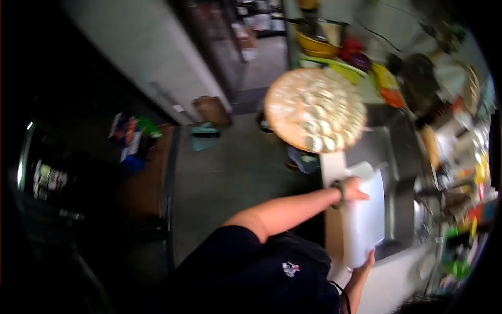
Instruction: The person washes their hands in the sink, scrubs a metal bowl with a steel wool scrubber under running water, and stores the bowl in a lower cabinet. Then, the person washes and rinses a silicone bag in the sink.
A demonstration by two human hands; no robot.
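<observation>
A long, white, translucent object (pixel 364 225), perhaps a plastic container or a roll, lies across the near edge of the sink. My left hand (pixel 355 189), with a dark band at the wrist, holds its upper part. Lower down, my right hand (pixel 367 261) grips the other end, with some fingers hidden behind it. Beyond my left hand, a round wooden board (pixel 285 123) rests on the counter, bearing several rows of pale dumplings (pixel 325 112). The image is slightly blurred.
The metal sink (pixel 402 141) lies to the right of my hands. Behind the board are a yellow basket (pixel 316 48) and coloured bags (pixel 387 81). Utensils and packages crowd the right side. A teal dustpan (pixel 205 137) and a brown box (pixel 212 111) stand on the floor.
</observation>
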